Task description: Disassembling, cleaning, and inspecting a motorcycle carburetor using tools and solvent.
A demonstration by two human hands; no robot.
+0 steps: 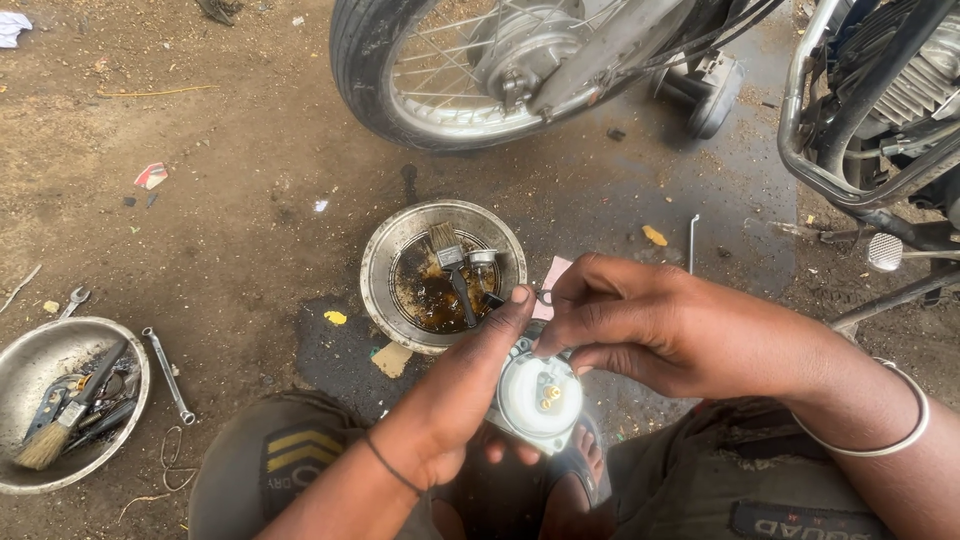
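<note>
Two hands meet over a small metal carburettor body [538, 400], held just above the person's knees and foot, low in the middle of the view. Its round, pale open face is turned up toward the camera, with a brass jet standing at the centre, so its short axis points up at the viewer — no clear long axis can be told from this angle.

The left hand [455, 400] comes up from below and cups the body from its left side; its fingers are curled close around the casting, with the forefinger stretched up along the rim. The right hand [640, 325] reaches in from the right, fingers bunched and nearly closed, their tips pinched at the upper edge of the body; what they grip there is too small to tell. A metal bangle [900, 420] sits on the right wrist.

Just beyond the hands, on the dirt floor [230, 230], stands a steel bowl [385, 265] of dark liquid with a paintbrush [452, 270] lying in it. Far to the left sits a second bowl [30, 360] of tools, a spanner [168, 375] beside it. A motorcycle wheel [440, 70] stands at the top.
</note>
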